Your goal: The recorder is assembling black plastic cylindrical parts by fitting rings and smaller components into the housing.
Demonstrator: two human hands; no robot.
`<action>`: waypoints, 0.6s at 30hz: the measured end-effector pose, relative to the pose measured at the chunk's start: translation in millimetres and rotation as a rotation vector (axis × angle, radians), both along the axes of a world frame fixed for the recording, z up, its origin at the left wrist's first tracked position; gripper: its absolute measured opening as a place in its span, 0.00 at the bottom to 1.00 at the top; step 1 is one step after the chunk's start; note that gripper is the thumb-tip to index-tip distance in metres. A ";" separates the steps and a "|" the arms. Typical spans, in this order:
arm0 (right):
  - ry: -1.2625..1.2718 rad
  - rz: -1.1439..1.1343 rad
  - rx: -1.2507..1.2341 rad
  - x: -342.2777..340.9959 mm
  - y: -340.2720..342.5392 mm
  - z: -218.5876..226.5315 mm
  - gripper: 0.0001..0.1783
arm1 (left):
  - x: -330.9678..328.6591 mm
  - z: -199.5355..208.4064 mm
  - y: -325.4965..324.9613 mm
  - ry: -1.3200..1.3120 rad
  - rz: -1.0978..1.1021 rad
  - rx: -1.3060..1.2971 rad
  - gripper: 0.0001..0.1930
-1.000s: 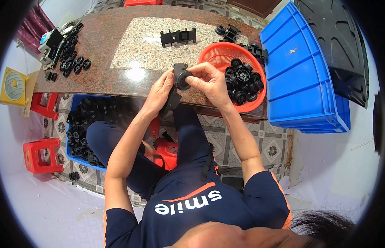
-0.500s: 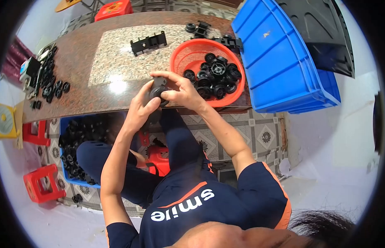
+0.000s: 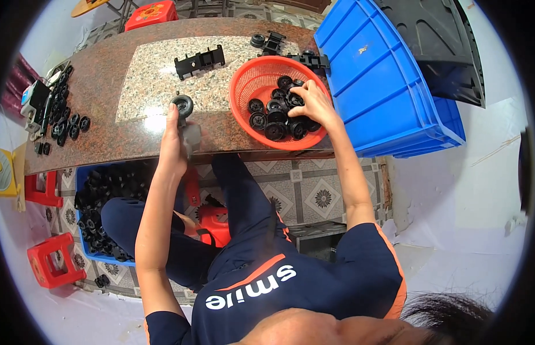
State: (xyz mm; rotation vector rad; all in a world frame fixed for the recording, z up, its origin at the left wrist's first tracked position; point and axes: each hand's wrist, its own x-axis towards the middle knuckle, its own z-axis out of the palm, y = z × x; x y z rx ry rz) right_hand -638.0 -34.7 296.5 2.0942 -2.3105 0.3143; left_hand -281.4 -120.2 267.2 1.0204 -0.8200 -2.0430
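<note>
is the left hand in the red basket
No, the left hand holds a black wheeled part outside the red basket.

Piled wheels (image 3: pixel 275 131) and a blue crate (image 3: pixel 388 86) suggest a workshop (homely, curtain (image 3: pixel 17 83) included).

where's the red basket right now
In the head view, the basket sits on the right side of the table, by its near edge, left of the blue crate; the right hand is in it.

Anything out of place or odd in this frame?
Yes: a few small black parts lie loose on the tiled floor, just outside the blue crate by the person's left leg. They look stray because the other black parts there sit inside that crate.
</note>
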 end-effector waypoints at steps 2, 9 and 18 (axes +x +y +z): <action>-0.022 0.028 -0.053 -4.2 0.5 -7.5 0.34 | -1.2 2.3 1.5 0.001 0.105 0.003 0.33; -0.536 -0.001 -0.382 47.9 -3.3 6.9 0.15 | -19.8 2.7 1.8 0.050 0.097 -0.022 0.29; -1.590 0.335 0.029 185.8 -9.3 18.6 0.13 | -18.1 10.1 7.1 0.067 0.119 -0.155 0.28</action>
